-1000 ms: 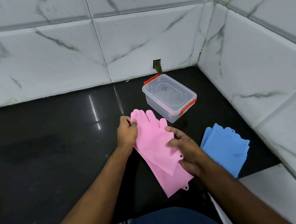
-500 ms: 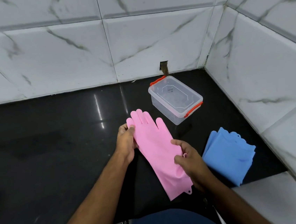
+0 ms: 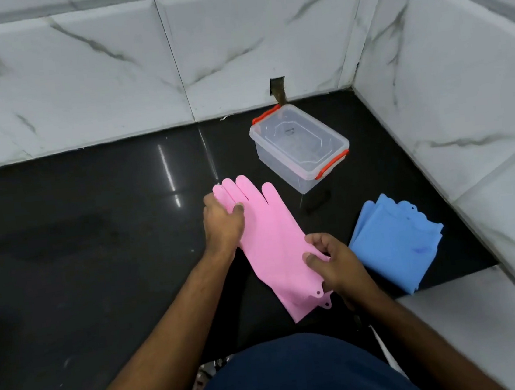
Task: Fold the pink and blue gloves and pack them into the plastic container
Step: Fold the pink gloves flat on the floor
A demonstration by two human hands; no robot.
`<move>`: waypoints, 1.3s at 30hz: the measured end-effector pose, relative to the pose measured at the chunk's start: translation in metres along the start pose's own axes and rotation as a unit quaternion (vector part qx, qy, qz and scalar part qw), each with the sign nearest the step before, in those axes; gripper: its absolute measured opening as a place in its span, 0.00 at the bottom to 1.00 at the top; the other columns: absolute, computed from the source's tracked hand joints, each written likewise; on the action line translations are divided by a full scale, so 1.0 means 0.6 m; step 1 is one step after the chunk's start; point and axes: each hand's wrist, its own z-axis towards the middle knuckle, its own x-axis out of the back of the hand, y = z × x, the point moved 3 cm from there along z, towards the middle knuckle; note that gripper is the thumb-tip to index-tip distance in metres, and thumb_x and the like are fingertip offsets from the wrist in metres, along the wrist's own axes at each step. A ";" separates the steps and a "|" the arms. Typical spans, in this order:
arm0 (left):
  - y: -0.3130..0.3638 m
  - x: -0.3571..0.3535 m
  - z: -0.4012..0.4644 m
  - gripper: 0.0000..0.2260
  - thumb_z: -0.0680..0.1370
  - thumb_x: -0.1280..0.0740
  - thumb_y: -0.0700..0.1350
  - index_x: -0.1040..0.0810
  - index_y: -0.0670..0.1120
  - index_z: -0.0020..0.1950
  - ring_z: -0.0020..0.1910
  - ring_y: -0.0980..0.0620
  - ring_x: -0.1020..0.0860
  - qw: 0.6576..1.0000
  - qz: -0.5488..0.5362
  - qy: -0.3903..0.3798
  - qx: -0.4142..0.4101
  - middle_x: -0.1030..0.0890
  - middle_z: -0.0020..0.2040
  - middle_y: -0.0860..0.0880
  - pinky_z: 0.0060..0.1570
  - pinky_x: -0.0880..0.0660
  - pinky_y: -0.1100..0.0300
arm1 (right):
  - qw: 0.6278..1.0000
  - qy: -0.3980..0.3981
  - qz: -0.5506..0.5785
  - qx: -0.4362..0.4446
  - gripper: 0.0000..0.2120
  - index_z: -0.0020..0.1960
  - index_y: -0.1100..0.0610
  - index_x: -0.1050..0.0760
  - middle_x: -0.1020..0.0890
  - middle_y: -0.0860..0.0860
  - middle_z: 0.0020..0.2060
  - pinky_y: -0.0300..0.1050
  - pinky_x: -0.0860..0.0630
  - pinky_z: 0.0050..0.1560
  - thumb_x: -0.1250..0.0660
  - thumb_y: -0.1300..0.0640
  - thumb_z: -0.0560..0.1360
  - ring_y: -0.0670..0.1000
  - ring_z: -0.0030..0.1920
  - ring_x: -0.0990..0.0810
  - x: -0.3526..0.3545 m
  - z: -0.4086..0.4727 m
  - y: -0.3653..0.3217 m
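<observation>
Pink gloves: a rubbery pair, stacked flat one on the other. They lie on the counter just in front of the clear box, on the person's side of it. The fingertips point toward the box's left near corner and the cuffs lie farther from it. Two small hang tabs show at the cuff end.
Left hand: at the glove end nearest the box. The thumb presses on top by the base of the glove fingers and the other fingers curl round the left edge, grasping the pair.
Right hand: at the cuff half, farther from the box. Thumb and fingers pinch the gloves' right edge.
Clear box: see-through plastic with the lid on and an orange clasp at each short end.
Blue gloves: a folded heap in front of the box and to its right, apart from it and just beside the right hand.
Black counter: glossy dark stone that bears the box and both heaps of gloves.
Tiled wall: white with grey veins, behind the box and to its right. A small dark cut-out sits right behind the box.
</observation>
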 end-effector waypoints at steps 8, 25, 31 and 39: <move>-0.012 -0.024 -0.067 0.46 0.77 0.25 0.47 0.55 0.50 0.84 0.82 0.46 0.45 0.995 -0.014 -0.080 -0.065 0.49 0.84 0.49 0.77 0.38 0.45 | 0.990 -0.041 0.115 -0.065 0.19 0.62 0.54 0.23 0.20 0.55 0.60 0.43 0.20 0.31 0.42 0.71 0.79 0.54 0.47 0.18 0.000 0.005 0.007; -0.047 -0.029 -0.125 0.41 0.76 0.26 0.55 0.47 0.46 0.79 0.61 0.48 0.29 0.983 0.125 -0.132 0.037 0.39 0.73 0.44 0.58 0.26 0.55 | 0.864 -0.028 -0.491 0.105 0.12 0.57 0.53 0.28 0.17 0.55 0.46 0.48 0.25 0.43 0.46 0.48 0.85 0.58 0.45 0.19 0.025 0.016 -0.040; -0.061 -0.016 -0.135 0.32 0.77 0.26 0.51 0.41 0.49 0.74 0.60 0.47 0.22 0.988 0.044 -0.131 0.063 0.29 0.67 0.47 0.54 0.17 0.46 | 0.881 0.003 -0.464 0.088 0.17 0.63 0.59 0.30 0.25 0.57 0.59 0.50 0.24 0.50 0.39 0.47 0.83 0.57 0.53 0.19 0.015 0.025 -0.043; -0.084 -0.018 -0.174 0.27 0.81 0.31 0.46 0.43 0.49 0.74 0.33 0.61 0.20 0.967 -0.057 -0.224 0.107 0.16 0.48 0.50 0.32 0.24 0.64 | 0.941 -0.016 -0.332 0.066 0.20 0.68 0.57 0.35 0.17 0.56 0.49 0.53 0.23 0.53 0.34 0.51 0.81 0.61 0.52 0.17 0.004 0.026 -0.034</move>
